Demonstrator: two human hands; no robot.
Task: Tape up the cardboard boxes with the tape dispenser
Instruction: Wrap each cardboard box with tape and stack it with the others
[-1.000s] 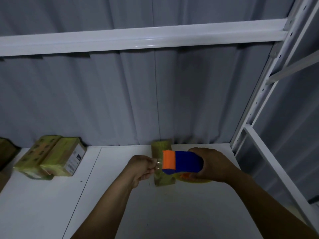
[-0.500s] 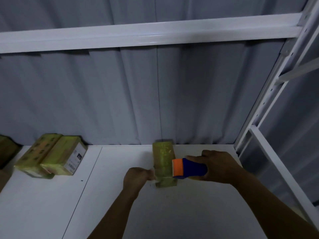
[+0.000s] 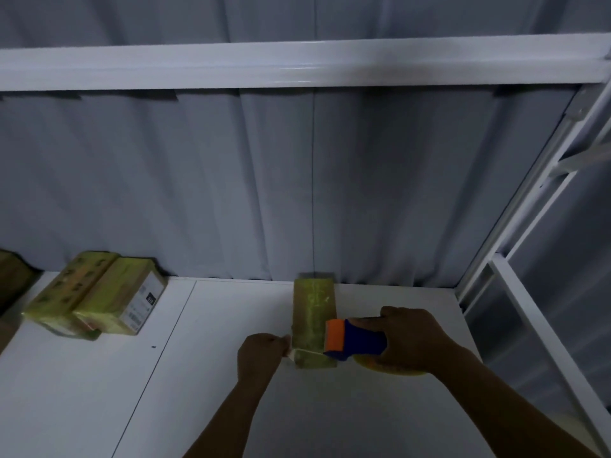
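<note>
Head view, dim light. Cardboard box, narrow and yellowish, lies flat on the white shelf, long axis running away from the camera, far end against the grey curtain. Right hand is wrapped around the blue tape dispenser. The dispenser's orange head sits at the box's right edge near the near end, and the yellowish tape roll shows under the hand, just above the shelf. A thin strip of tape runs from the dispenser head leftward across the box's near end. Left hand has its fingers curled and pinches the free end of that strip just beside the box's near-left corner. Can't tell whether the strip is already stuck to the box top or just stretched over it. Two more boxes sit well apart at far left, side by side and touching: a printed one and one with a white barcode label. Another dark box edge is cut off by the left frame border. White rack beam crosses overhead and a white upright stands at right.
</note>
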